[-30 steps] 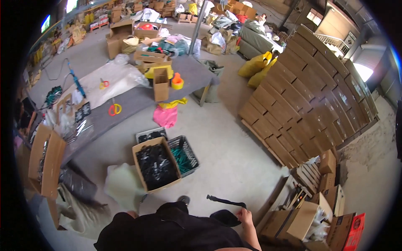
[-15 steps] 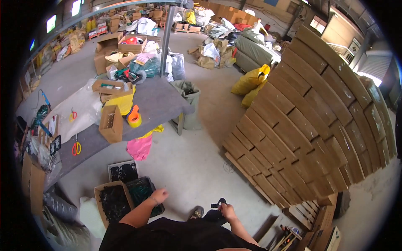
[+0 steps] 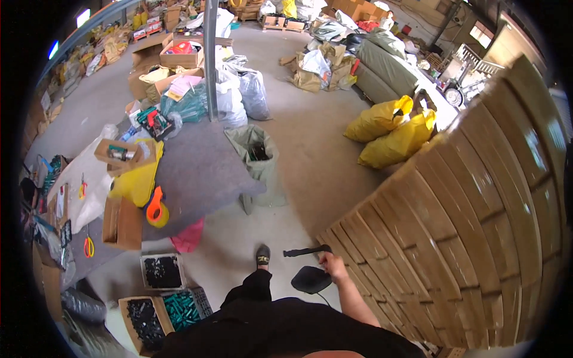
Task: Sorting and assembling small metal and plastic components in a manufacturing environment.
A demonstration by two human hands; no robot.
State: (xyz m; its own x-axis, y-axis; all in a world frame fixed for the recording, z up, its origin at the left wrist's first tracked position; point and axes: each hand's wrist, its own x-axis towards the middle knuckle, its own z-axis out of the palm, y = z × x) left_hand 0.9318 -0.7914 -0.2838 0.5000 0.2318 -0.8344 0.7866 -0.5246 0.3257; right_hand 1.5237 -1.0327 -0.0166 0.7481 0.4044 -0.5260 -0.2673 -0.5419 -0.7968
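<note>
My right hand is closed around a black object with a long narrow bar that points left. Just below the bar is a dark rounded shape with a thin line at its lower edge. Whether it belongs to the held object, I cannot tell. Both are in front of my body, beside a tall stack of brown cartons. My left hand is out of view. One shoe shows on the floor ahead of me.
At lower left stand a bin of black parts, a carton of black pieces and a crate of green parts. A grey-covered table bears tape rolls and scissors. Ahead are an open sack and yellow sacks.
My left hand, over the boxes before, has left the view. My right hand has risen and moved right with the black object. The table now appears further left and the carton stack nearer.
</note>
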